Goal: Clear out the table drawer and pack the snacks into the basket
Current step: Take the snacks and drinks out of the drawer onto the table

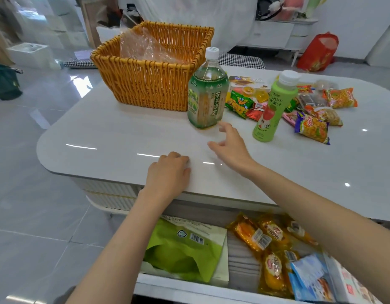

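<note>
The open drawer [185,284] below the table edge holds a green pouch [181,249], several orange snack packets [268,238] and a blue packet [310,279]. A wicker basket [145,82] with a clear plastic bag inside stands at the back left of the white table [115,137]. A tall green tea bottle [208,93] and a light green juice bottle [275,106] stand upright beside a heap of small snack packets [314,115]. My left hand [167,172] rests on the table edge, fingers curled under, holding nothing. My right hand [231,145] hovers open just short of the tea bottle.
A grey tiled floor lies to the left. A checked cushion or stool [240,60] sits behind the table. A red bag [319,51] stands on the floor at the back right, near white furniture.
</note>
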Tool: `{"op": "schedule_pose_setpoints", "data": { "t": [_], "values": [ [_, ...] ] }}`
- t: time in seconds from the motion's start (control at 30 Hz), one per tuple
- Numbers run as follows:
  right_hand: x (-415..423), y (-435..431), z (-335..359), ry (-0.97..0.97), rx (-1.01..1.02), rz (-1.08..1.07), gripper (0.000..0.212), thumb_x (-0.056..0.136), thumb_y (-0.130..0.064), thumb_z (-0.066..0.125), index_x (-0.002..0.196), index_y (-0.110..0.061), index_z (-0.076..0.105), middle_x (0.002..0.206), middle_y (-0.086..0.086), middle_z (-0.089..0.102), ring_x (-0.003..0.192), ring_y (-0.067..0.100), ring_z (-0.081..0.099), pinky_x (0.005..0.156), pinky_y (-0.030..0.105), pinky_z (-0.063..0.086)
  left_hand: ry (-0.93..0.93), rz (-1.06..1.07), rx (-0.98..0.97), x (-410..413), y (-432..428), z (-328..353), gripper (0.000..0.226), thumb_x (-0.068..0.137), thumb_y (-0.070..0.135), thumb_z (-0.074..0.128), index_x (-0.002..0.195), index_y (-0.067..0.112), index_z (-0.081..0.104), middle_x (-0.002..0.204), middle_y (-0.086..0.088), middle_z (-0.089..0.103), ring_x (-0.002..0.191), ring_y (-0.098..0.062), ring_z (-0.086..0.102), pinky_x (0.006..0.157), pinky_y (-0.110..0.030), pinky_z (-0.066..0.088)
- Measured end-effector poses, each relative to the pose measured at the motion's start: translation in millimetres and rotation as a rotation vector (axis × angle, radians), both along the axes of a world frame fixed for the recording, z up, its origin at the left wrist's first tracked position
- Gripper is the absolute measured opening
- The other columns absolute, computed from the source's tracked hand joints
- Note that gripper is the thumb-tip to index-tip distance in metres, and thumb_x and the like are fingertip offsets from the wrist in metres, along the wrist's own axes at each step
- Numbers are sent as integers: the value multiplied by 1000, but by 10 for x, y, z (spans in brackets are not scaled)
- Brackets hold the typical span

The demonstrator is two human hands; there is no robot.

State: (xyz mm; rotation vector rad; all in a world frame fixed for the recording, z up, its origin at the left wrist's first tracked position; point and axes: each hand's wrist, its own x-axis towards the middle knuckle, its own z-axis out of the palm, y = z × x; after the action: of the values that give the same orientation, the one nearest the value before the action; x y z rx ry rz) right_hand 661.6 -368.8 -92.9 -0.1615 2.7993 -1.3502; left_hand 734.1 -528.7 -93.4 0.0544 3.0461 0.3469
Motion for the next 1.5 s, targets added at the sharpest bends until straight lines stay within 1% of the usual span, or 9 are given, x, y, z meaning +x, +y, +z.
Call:
{"op": "schedule_pose_setpoints", "data": {
  "t": [0.17, 0.37, 0.5, 0.67, 0.87, 1.07, 1.2, 1.3, 1.5],
  "values": [
    [965, 539, 133, 98, 1, 97, 38, 93, -24, 60, 129, -27, 48, 114, -13, 57, 81, 5, 58, 69, 14, 47, 47, -77, 63, 410, 241, 74, 44, 101, 33, 38, 145, 27, 38, 145, 5, 42, 128, -20, 43, 95, -35, 41],
    [1812, 1307, -14, -33, 196, 188, 23, 93, -30, 57, 115, -39, 55, 99, -23, 61, 84, -4, 58, 68, 10, 48, -62, -228, 222, 815, 694, 131, 35, 98, 39, 44, 132, 32, 53, 124, 11, 61, 111, -11, 57, 92, -31, 46],
    [1938, 1686, -337, -180, 438, 281, 28, 93, -30, 58, 120, -38, 54, 110, -23, 57, 88, -4, 57, 71, 12, 49, -231, -400, 68, 851, 968, -142, 39, 97, 40, 46, 135, 34, 48, 129, 7, 59, 117, -16, 55, 96, -39, 47],
    [1834, 1736, -648, -290, 607, 477, 36, 93, -31, 59, 129, -27, 55, 128, -6, 56, 112, 8, 53, 93, 26, 49, -337, -507, -156, 699, 1187, -585, 60, 95, 39, 51, 149, 30, 26, 146, -5, 38, 130, -28, 41, 99, -42, 42],
    [1738, 1718, -900, -357, 807, 521, 63, 90, -43, 59, 144, -21, 35, 151, 6, 28, 138, 25, 24, 106, 41, 38, -372, -642, -236, 611, 1398, -1028, 71, 95, 47, 48, 153, 32, 10, 161, 3, 5, 147, -26, 10, 115, -50, 19],
    [1742, 1697, -1043, -361, 762, 438, 65, 86, -44, 64, 139, -20, 35, 145, 7, 38, 133, 27, 27, 107, 44, 33, -244, -625, -424, 674, 1485, -1224, 80, 88, 20, 65, 152, 24, 16, 155, -6, 18, 144, -30, 14, 116, -51, 20],
    [1733, 1675, -1035, -361, 753, 338, 76, 83, -42, 70, 141, -11, 33, 143, 9, 39, 134, 29, 26, 110, 45, 29, -150, -632, -470, 658, 1488, -1192, 65, 84, 14, 68, 141, 20, 38, 151, -10, 23, 140, -31, 18, 115, -47, 24],
    [1713, 1706, -976, -355, 740, 350, 68, 81, -41, 72, 135, -13, 42, 140, 7, 42, 136, 29, 23, 111, 46, 29, -153, -672, -507, 669, 1473, -1100, 66, 83, 6, 66, 142, 17, 36, 152, -10, 21, 140, -32, 19, 115, -46, 25],
    [1767, 1852, -892, -364, 445, 300, 29, 83, -24, 73, 94, -29, 46, 100, -4, 56, 92, 12, 57, 78, 29, 53, -235, -708, -485, 777, 1426, -794, 59, 91, 18, 60, 143, 20, 32, 149, -6, 34, 135, -31, 34, 108, -46, 33]
  ]
}}
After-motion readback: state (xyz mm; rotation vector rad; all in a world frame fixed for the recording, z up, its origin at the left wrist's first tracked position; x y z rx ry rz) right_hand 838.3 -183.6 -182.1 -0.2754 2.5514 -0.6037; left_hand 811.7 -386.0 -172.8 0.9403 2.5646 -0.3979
